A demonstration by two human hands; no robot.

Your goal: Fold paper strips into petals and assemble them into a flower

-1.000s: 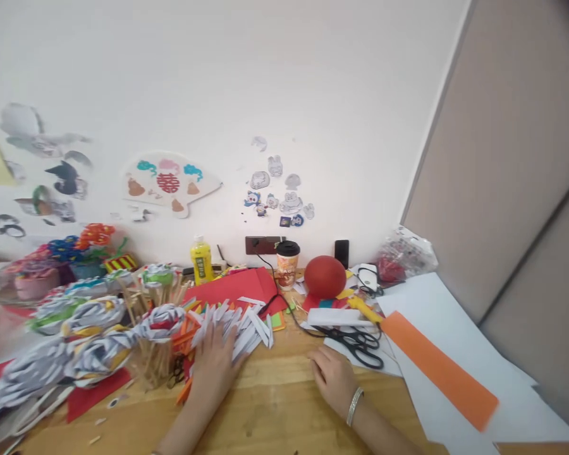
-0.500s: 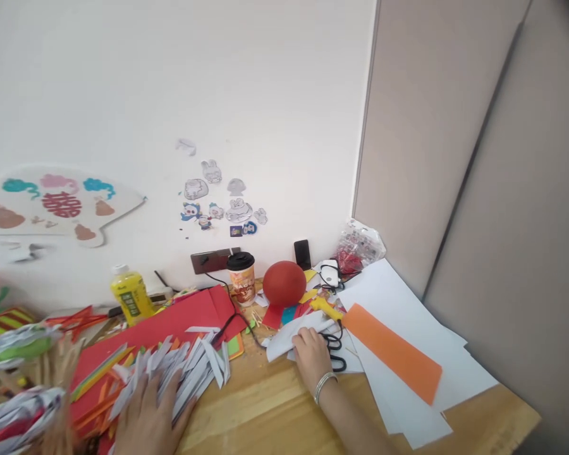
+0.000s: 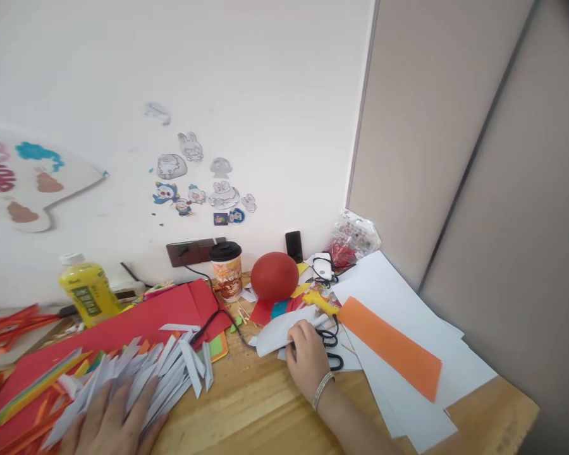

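Note:
At the lower left my left hand point(image 3: 116, 417) lies palm down with its fingers spread, resting on a pile of folded white paper strips point(image 3: 165, 366). Orange, yellow and green strips point(image 3: 52, 379) stick out beside the pile, over red paper point(image 3: 142, 309). My right hand point(image 3: 308, 357), with a bracelet at the wrist, has its fingers closed on the edge of a curved white sheet of paper point(image 3: 279, 332). Black-handled scissors point(image 3: 335, 361) lie just right of that hand, partly covered. A yellow glue gun point(image 3: 320, 302) rests behind the sheet.
Behind stand a red balloon point(image 3: 275, 277), a lidded paper cup point(image 3: 227, 278) and a yellow drink bottle point(image 3: 88, 291). White sheets point(image 3: 384, 284) and an orange paper strip point(image 3: 391, 347) cover the right side. A black cord point(image 3: 227, 311) crosses the table from the socket.
The view has turned a little to the right, so things at the left sit further left. My right hand keeps hold of the white sheet; my left hand stays on the strips.

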